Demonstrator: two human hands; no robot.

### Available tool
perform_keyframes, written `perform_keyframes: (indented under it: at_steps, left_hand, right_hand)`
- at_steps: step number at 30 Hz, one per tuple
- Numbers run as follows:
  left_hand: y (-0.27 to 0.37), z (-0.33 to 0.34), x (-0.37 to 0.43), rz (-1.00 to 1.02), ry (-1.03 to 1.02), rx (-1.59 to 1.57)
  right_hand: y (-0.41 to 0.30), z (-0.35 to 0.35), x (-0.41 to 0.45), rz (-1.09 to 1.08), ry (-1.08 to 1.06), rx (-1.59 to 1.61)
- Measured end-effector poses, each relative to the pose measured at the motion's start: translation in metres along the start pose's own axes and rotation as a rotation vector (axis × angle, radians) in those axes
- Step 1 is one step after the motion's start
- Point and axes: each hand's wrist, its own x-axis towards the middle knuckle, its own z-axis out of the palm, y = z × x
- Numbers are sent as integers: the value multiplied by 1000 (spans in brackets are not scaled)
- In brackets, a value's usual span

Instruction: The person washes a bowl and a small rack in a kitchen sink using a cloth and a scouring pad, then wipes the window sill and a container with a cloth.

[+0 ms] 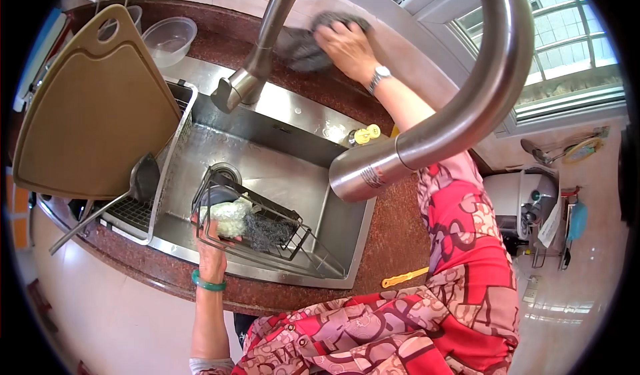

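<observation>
My right hand [347,47] presses a dark grey cloth [305,50] against the tiled wall and the red stone ledge behind the sink. Over the near edge of the steel sink [280,165], my left hand [212,240] grips a black wire rack [270,205], tilted above the basin. Inside the rack are a pale green mesh scrubber [230,216], a dark grey scouring pad [270,230] and a dark round item that I cannot identify. Part of my left hand's fingers is hidden behind the rack.
A steel faucet [450,110] arches over the basin. Left of it, a brown cutting board [95,115] and a ladle [145,177] rest at a wire basket [167,175]. A clear plastic bowl [170,40], a yellow-capped bottle [367,134] and a yellow-handled tool [402,277] stand or lie around the sink.
</observation>
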Motion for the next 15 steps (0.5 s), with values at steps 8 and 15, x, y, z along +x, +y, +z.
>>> perform_keyframes:
  at_steps: [8,15]
  left_hand:
    - [4,3,-2,41,4,14]
    - [13,14,-7,-4,-8,110]
  right_hand:
    - [22,-46,-115,534,-27,249]
    - [-6,4,-2,611,185,339]
